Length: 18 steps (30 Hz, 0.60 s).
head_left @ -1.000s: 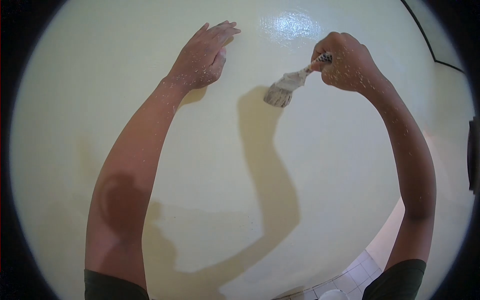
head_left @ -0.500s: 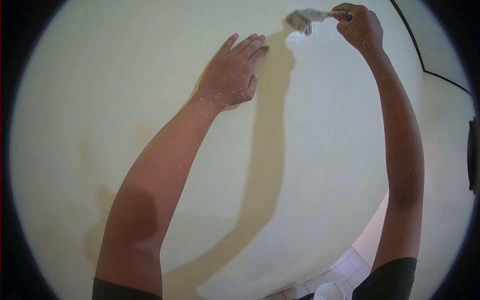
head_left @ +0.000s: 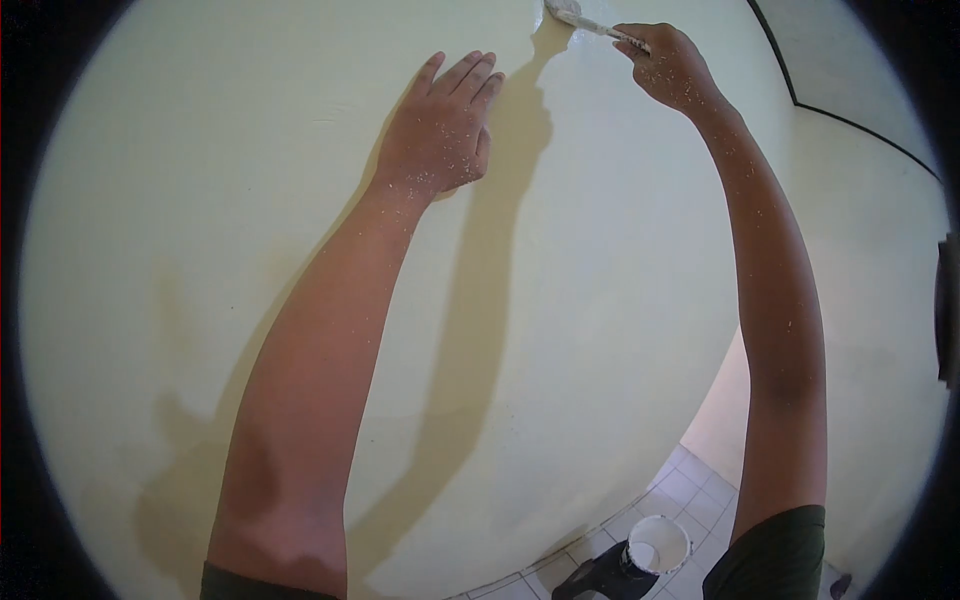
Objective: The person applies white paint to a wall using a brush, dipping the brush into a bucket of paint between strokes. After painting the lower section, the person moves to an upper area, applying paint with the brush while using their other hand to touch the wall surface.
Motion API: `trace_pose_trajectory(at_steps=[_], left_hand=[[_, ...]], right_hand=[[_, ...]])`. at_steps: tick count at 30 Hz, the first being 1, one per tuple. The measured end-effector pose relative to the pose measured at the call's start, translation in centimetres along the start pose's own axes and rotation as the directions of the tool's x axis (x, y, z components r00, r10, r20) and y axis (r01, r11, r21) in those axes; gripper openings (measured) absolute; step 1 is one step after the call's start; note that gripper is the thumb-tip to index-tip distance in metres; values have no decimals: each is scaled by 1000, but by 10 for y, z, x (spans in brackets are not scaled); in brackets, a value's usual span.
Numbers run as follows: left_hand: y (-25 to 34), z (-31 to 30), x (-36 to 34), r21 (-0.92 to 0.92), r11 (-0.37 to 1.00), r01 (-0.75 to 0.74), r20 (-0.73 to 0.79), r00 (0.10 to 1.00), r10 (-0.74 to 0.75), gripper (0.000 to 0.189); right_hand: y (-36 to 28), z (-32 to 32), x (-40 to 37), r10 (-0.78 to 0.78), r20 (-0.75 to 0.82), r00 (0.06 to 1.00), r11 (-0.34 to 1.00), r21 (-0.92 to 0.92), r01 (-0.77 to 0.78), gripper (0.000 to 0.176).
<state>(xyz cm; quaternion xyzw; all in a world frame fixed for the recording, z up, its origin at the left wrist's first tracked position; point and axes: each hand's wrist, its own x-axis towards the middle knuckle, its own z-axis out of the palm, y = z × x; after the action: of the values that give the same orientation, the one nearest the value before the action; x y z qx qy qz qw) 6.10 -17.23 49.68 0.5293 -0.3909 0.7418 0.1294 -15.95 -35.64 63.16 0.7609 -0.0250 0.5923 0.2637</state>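
My right hand (head_left: pixel 672 68) is closed around the handle of a paintbrush (head_left: pixel 590 24) near the top of the view. The brush's pale bristles meet the cream wall (head_left: pixel 620 300), and the paint around them looks wet and shiny. To the left, my left hand (head_left: pixel 437 125) rests against the wall with its fingers stretched upward and holds nothing. White paint specks dot both hands and forearms.
Down on the tiled floor (head_left: pixel 690 485), a white bucket (head_left: pixel 660 545) stands beside a dark object (head_left: pixel 605 578) I cannot make out. A black line (head_left: pixel 850 117) runs along the adjoining surface at upper right. A dark item (head_left: pixel 945 310) sits at the right edge.
The brush has moved up and left along the wall in my right hand. My left hand appears slightly higher and further left. More of the bucket and floor shows below.
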Motion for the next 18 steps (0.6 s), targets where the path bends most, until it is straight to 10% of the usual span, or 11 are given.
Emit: trace_pose_trajectory(at_steps=[18], left_hand=[[-3, 20, -5, -24, 999, 32, 9, 999, -31, 56]], right_hand=[[-51, -38, -60, -38, 724, 689, 988, 130, -82, 17]])
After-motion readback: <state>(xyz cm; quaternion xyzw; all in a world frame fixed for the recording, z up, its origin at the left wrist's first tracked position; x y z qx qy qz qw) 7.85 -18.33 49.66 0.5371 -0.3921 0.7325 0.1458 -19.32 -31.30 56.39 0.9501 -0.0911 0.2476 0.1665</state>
